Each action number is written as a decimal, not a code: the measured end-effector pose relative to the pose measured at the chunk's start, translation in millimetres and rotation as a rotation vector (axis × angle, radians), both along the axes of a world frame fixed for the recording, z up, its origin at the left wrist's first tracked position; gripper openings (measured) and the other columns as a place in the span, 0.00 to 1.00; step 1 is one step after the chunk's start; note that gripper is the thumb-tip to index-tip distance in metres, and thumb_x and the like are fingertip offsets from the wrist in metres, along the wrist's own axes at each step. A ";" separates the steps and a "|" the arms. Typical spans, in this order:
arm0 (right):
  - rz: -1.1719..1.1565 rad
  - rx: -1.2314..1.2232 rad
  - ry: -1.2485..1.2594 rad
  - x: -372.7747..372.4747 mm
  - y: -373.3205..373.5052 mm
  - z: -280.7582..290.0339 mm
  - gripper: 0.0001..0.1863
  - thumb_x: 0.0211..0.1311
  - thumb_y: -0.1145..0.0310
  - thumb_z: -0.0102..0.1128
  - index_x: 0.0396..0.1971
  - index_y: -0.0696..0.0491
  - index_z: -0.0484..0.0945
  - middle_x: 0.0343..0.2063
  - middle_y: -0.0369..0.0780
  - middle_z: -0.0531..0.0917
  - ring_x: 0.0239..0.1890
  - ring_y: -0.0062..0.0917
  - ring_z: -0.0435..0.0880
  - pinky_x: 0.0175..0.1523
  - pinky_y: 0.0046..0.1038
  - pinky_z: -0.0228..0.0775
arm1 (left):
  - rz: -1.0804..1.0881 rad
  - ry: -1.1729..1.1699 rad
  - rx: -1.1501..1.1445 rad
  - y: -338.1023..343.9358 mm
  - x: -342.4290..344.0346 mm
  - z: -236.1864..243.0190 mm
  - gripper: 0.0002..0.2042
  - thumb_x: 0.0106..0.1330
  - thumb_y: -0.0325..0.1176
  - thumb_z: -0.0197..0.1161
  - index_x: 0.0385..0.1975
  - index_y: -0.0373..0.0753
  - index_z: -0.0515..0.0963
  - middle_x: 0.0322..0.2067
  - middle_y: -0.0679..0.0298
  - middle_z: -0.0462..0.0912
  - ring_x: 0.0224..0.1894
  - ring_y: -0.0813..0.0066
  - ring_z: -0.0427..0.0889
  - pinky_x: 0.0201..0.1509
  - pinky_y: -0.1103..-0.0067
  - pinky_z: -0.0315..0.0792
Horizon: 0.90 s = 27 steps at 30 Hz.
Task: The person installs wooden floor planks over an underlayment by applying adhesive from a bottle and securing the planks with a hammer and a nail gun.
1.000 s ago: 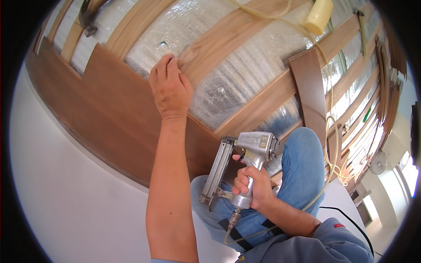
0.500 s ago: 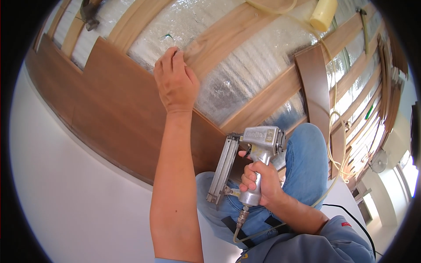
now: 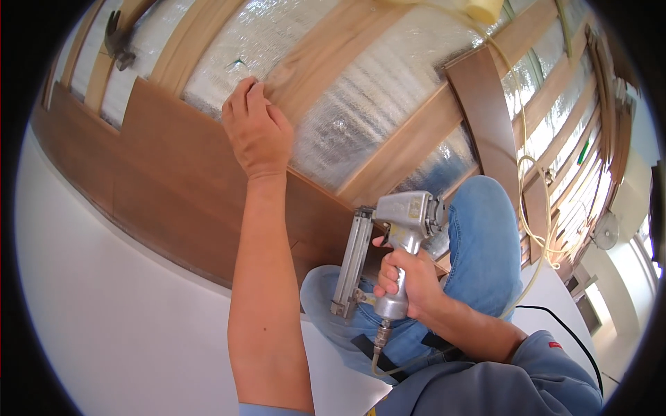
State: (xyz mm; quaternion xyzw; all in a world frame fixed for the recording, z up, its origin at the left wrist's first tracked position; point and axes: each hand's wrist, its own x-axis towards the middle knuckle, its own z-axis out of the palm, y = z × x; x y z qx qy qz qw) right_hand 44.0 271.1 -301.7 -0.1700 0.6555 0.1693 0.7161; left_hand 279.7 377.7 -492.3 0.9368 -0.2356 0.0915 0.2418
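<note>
My right hand (image 3: 411, 281) grips the handle of a silver pneumatic nail gun (image 3: 405, 211), held over my bent legs with its long magazine slanting down to the left. A hose joins the bottom of its handle. My left hand (image 3: 260, 132) reaches forward to the far edge of the laid brown floorboards (image 3: 187, 166). Its fingers are bent and close together beside the silver foil sheet (image 3: 232, 52); anything between the fingertips is too small to make out. A small tear with green showing lies in the foil just beyond them.
Pale wooden battens (image 3: 390, 156) cross the foil. A hammer (image 3: 119, 45) lies at the far left. One loose brown board (image 3: 483, 111) rests across the battens on the right, near a coiled yellowish air hose (image 3: 551, 229). A yellow cylinder (image 3: 483, 10) and a fan (image 3: 605, 231) are farther off.
The view has shifted slightly, bringing more of the hammer into sight. Both hands, the nail gun and the boards keep about the same places relative to each other.
</note>
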 end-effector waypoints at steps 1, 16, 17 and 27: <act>-0.034 0.025 0.020 -2.6 -2.5 -0.5 0.19 0.62 0.75 0.51 0.53 0.62 0.70 0.17 0.37 0.70 0.15 0.24 0.70 0.27 0.36 0.74 | -0.002 -0.001 -0.003 0.1 0.9 -0.8 0.13 0.65 0.21 0.58 0.48 0.37 0.81 0.55 0.60 0.82 0.56 0.54 0.78 0.62 0.65 0.73; -0.029 0.049 0.048 -22.7 -8.5 -6.0 0.22 0.61 0.75 0.51 0.56 0.61 0.70 0.17 0.37 0.69 0.15 0.24 0.69 0.28 0.36 0.74 | -0.030 -0.021 -0.007 2.2 1.1 -3.2 0.13 0.66 0.23 0.59 0.49 0.37 0.81 0.55 0.60 0.82 0.57 0.54 0.78 0.64 0.64 0.71; -0.020 0.059 0.021 -24.5 -9.8 -5.9 0.23 0.61 0.75 0.52 0.57 0.61 0.70 0.17 0.37 0.69 0.16 0.24 0.69 0.28 0.36 0.73 | -0.017 -0.020 -0.006 2.1 0.5 -2.9 0.13 0.66 0.22 0.58 0.49 0.37 0.81 0.55 0.60 0.82 0.57 0.54 0.78 0.64 0.64 0.71; -0.087 -0.069 -0.046 -98.8 -50.5 30.6 0.25 0.65 0.75 0.47 0.64 0.57 0.68 0.18 0.36 0.69 0.16 0.24 0.69 0.30 0.37 0.73 | -0.043 -0.111 -0.054 10.7 7.2 -13.9 0.13 0.64 0.22 0.59 0.47 0.39 0.82 0.52 0.61 0.83 0.53 0.55 0.80 0.58 0.66 0.76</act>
